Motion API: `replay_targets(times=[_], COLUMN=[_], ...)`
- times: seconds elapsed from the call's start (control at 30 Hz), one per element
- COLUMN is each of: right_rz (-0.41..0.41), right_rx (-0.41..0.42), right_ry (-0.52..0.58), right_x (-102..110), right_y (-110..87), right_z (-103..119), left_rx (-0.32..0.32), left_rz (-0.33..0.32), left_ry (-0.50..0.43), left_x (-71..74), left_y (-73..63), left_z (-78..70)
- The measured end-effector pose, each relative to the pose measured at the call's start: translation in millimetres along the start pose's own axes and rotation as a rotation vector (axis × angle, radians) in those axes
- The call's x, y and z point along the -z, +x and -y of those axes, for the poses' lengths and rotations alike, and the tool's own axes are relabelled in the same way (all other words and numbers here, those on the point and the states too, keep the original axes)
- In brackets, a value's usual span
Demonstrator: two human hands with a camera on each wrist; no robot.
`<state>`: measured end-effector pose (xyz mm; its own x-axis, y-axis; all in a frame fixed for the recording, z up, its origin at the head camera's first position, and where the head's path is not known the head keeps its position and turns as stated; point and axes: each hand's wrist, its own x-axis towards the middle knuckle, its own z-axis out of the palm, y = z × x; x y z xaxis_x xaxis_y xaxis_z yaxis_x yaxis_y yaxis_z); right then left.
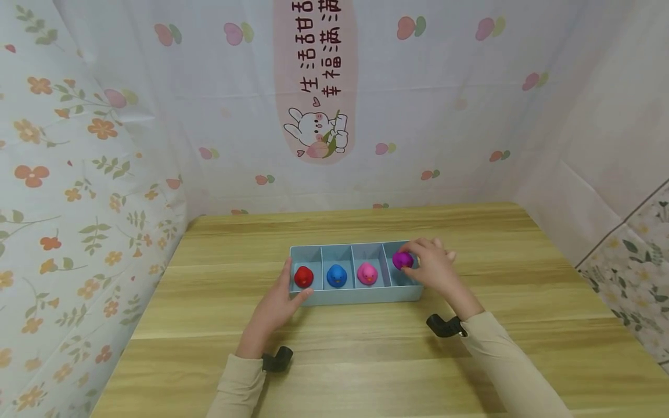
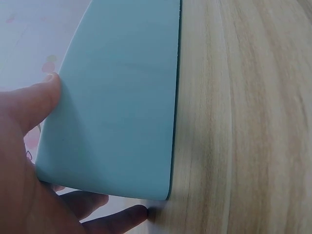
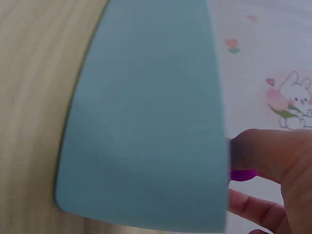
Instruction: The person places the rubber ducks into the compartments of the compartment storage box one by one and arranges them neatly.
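A light blue box (image 1: 360, 296) with a row of compartments lies on the table, long side toward me. My left hand (image 1: 274, 307) grips its left end, thumb at the front rim and fingers along the end wall; the left wrist view shows the thumb (image 2: 46, 95) at the rim. At the rightmost compartment my right hand (image 1: 432, 266) pinches a purple toy duck (image 1: 402, 260) between thumb and fingers. In the right wrist view, the box wall hides most of the purple duck (image 3: 243, 174). A red duck (image 1: 304, 277), a blue duck (image 1: 337, 276) and a pink duck (image 1: 367, 273) each occupy a compartment.
The wooden table (image 1: 355, 360) extends around the box. Behind it hangs a printed white cloth (image 1: 444, 104), and a flowered cloth (image 1: 89, 191) covers the left side. Black mounts (image 1: 278, 360) are worn at both wrists.
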<state>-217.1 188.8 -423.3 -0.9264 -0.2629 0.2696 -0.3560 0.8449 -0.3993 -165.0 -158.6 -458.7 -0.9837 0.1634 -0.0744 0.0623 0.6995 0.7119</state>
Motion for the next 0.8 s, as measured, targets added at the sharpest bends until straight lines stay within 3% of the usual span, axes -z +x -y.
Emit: replay_targets(times=[0.2, 0.47, 0.8], right_rz=[0.004, 0.096, 0.147], right_rx=[0.025, 0.004, 0.002], right_ry=[-0.044, -0.125, -0.156], right_x=[-10, -17, -18], right_y=[1.6, 4.9, 10.5], right_z=[-3, -5, -2], left_rx=[-0.005, -0.003, -0.006], left_rz=[-0.005, -0.01, -0.008], left_ry=[0.0, 0.011, -0.002], left_x=[0.4, -0.9, -0.5], left_y=[-0.1, 1.1, 0.9], left_z=[-0.2, 2.1, 1.1])
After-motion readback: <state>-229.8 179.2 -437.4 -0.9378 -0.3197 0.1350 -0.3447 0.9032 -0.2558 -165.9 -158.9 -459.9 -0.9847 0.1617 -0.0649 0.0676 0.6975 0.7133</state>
